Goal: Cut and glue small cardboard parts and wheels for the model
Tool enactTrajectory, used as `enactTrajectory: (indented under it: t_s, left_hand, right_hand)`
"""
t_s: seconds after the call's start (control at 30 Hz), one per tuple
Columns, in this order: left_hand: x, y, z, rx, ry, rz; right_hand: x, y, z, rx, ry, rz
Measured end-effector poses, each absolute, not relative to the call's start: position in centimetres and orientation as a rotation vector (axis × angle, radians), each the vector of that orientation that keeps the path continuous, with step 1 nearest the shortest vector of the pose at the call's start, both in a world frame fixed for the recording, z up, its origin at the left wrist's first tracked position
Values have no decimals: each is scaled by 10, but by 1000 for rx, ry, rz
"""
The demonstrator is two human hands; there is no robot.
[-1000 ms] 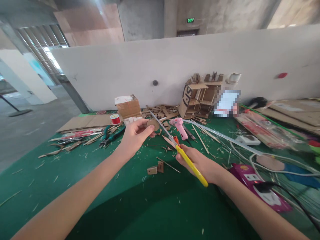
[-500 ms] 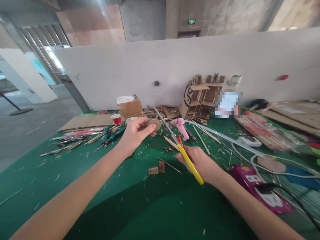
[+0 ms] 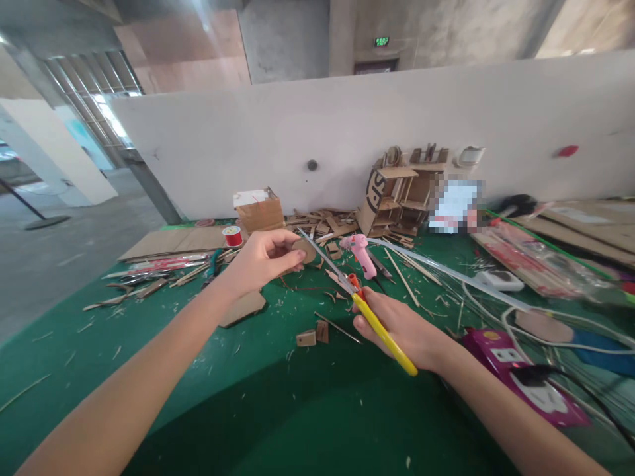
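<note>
Pinched in my left hand [image 3: 262,261] is a small round cardboard disc [image 3: 304,251]. My right hand [image 3: 397,324] grips a pair of scissors [image 3: 381,330] with yellow handles; the blades point up and left, and their tips lie at the disc's edge. Whether the blades touch the disc I cannot tell. Below the hands, two small cardboard pieces [image 3: 306,338] rest on the green table next to a thin stick [image 3: 338,327]. A flat cardboard sheet [image 3: 244,309] lies under my left wrist, partly hidden by it.
Behind the scissors lies a pink glue gun [image 3: 362,254]. A cardboard shelf model [image 3: 384,198] and a cardboard box [image 3: 258,211] stand by the white partition. A red thread spool [image 3: 231,236] sits left, a purple power strip [image 3: 520,377] right. Scraps and sticks litter the green table [image 3: 278,410].
The scissor tips have moved left and down to the disc's edge. My left hand has shifted slightly left, and the cardboard sheet below its wrist now shows.
</note>
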State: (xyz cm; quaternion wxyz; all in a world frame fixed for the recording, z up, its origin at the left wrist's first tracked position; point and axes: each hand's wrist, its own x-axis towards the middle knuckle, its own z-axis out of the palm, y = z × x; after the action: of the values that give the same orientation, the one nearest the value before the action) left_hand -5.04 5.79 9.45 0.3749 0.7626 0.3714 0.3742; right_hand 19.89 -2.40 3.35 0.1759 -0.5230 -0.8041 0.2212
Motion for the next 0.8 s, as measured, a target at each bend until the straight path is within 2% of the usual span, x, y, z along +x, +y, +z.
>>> enactTrajectory:
  t_s: [0.37,0.63,0.8]
  left_hand:
    - [-52,64,89,1877,940,951]
    - [-56,65,93,1906,924,948]
    - [-58,64,97,1960,933,912]
  right_hand:
    - [200,-16,29,-1643,-2284,436]
    - [201,-25,32,-1423,-2314,601]
    - [201,-27,35,-1428,-2321,650]
